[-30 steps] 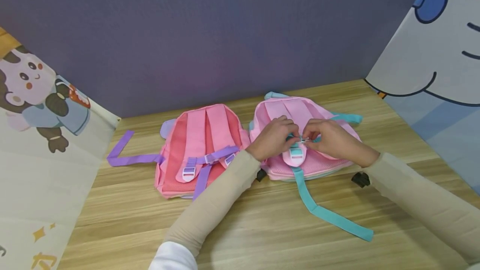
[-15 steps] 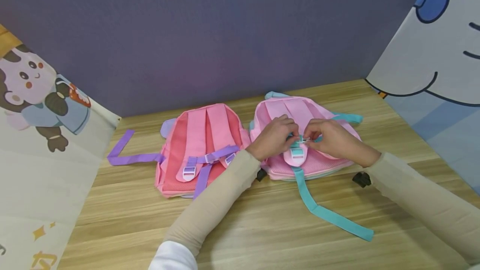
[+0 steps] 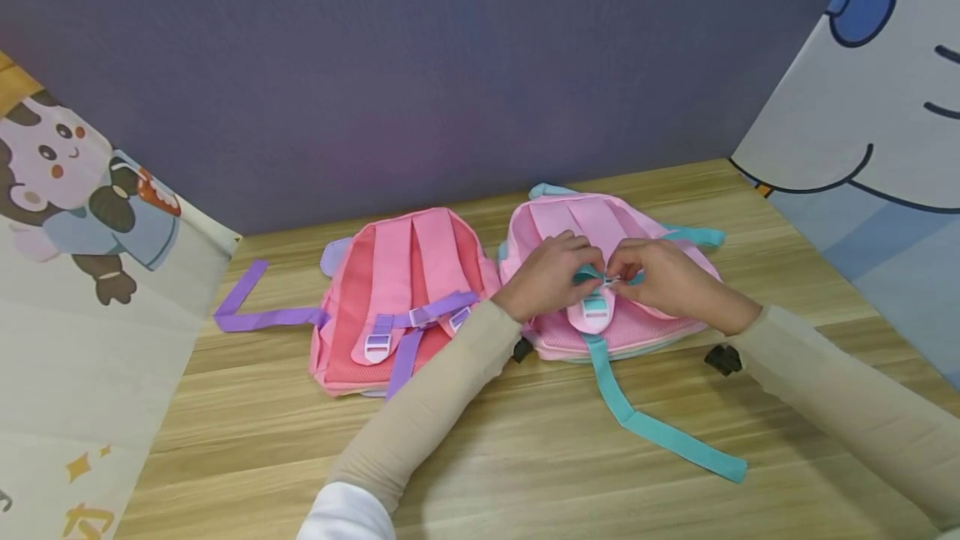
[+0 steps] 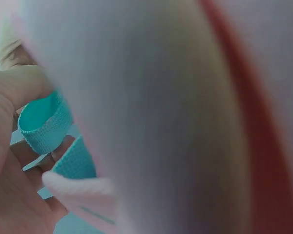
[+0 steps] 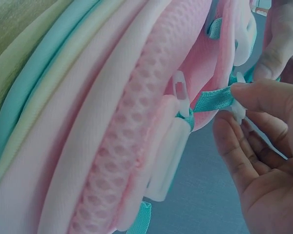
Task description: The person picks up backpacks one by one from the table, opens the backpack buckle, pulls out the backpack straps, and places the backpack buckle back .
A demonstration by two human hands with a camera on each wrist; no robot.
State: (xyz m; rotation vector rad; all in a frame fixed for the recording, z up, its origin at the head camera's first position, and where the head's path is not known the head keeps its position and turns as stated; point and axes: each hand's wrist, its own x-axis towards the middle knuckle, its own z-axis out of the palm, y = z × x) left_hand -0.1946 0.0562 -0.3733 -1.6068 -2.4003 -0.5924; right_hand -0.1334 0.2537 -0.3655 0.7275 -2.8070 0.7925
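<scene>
In the head view, a pale pink backpack (image 3: 562, 219) lies with its shoulder straps upward. My left hand (image 3: 551, 273) pinches its teal webbing strap; a loop of that teal strap (image 4: 46, 129) bulges beside the fingers in the left wrist view. My right hand (image 3: 660, 280) pinches a small white plastic buckle (image 5: 239, 105) between thumb and fingers, with teal webbing running into it. The two hands' fingertips nearly meet. Another white buckle (image 3: 595, 312) sits just below on a pink strap tab. The fingers partly hide where strap and buckle meet.
A coral-pink backpack (image 3: 352, 273) with purple straps (image 3: 270, 320) lies to the left, partly under my left forearm. A loose teal strap end (image 3: 678, 444) trails over the wooden table (image 3: 525, 457). A dark grey wall (image 3: 450, 65) rises behind, with printed panels at both sides.
My left fingertips have shifted slightly right, towards the right hand, and more of a teal loop shows beside them. The right hand stays almost in place; both backpacks lie as before.
</scene>
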